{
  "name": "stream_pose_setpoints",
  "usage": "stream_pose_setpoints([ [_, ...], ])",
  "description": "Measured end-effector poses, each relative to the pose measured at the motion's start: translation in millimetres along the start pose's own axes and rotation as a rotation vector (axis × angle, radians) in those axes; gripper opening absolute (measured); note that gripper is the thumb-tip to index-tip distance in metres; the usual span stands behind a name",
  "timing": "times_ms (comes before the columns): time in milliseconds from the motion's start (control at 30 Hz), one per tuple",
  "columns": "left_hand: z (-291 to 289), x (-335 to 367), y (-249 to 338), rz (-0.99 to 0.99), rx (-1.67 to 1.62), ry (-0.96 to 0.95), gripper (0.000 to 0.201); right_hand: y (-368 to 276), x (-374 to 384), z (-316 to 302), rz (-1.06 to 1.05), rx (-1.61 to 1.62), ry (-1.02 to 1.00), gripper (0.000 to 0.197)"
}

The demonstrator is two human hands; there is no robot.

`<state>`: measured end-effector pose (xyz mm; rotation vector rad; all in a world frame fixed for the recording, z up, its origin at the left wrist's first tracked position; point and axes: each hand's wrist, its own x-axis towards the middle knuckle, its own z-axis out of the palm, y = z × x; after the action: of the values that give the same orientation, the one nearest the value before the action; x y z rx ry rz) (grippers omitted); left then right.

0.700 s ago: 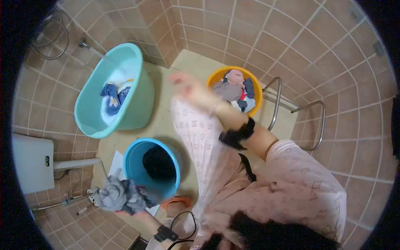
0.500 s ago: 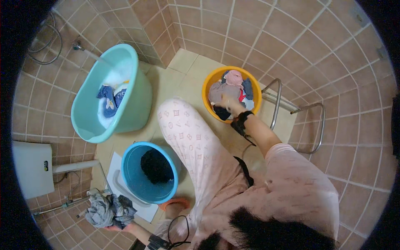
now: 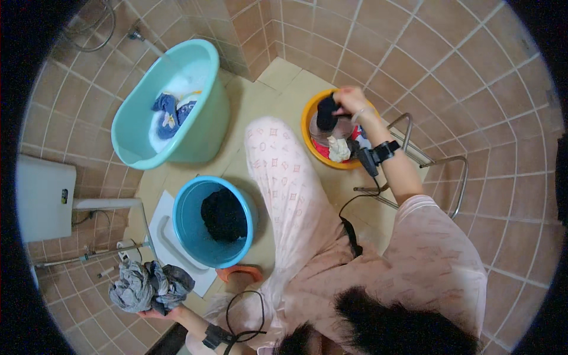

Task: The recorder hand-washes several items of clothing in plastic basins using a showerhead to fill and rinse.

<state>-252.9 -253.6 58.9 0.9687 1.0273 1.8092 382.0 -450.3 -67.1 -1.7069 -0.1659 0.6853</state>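
Observation:
My right hand (image 3: 353, 100) is closed on a small black piece of clothing (image 3: 326, 113), lifted over the yellow basin (image 3: 307, 137). Under it in the basin lie mauve, white and red clothes (image 3: 339, 149). Low on the left, my left hand (image 3: 161, 313) grips a crumpled bundle of grey clothes (image 3: 149, 286) from beneath, fingers partly hidden by the cloth. Between my hands stands a blue bucket (image 3: 251, 236) with black clothing (image 3: 223, 215) inside. Farther off, a teal tub (image 3: 198, 139) holds foamy water and blue printed clothes (image 3: 170, 115).
Water runs from a wall tap (image 3: 135, 35) into the teal tub. Bent metal rails (image 3: 458, 183) stand beside the basin on the right. A white squat toilet (image 3: 171, 245) lies beside the bucket. A white tank (image 3: 47, 195) and pipes line the left wall.
My right hand has risen from among the clothes and moved up and right, bringing out the black piece. My left hand still holds the grey bundle. The whole view has shifted slightly.

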Motion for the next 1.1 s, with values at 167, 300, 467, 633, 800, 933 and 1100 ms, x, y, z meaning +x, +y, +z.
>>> stream_pose_setpoints([
  [167, -20, 11, -9, 0.077, -0.006, -0.017, 0.055, -153, -109, 47, -0.469, 0.139, -0.139, 0.007],
  [300, -39, 30, -29, 0.001, -0.128, -0.157, 0.051, -192, -180, 110, -0.579, 0.295, -0.452, 0.01],
  [467, 0, 10, 1, -0.343, -0.464, -0.118, 0.057, -156, -202, 190, -0.712, 0.038, -0.808, 0.012],
  [633, 0, 11, -8, -0.324, -0.409, -0.137, 0.059, -142, -153, 138, -0.435, 0.162, -0.565, 0.014],
  [800, -18, 23, -9, -0.407, -0.375, -0.113, 0.059, -92, -69, 52, -0.173, 0.272, -0.159, 0.018],
  [933, -1, 13, -16, -0.534, -0.352, -0.144, 0.061, 16, 18, -47, 0.224, 0.376, 0.054, 0.015],
  [1100, -24, 32, -56, -0.318, 0.204, -0.447, 0.065, 84, -17, -80, 0.218, -0.146, 0.319, 0.045],
])
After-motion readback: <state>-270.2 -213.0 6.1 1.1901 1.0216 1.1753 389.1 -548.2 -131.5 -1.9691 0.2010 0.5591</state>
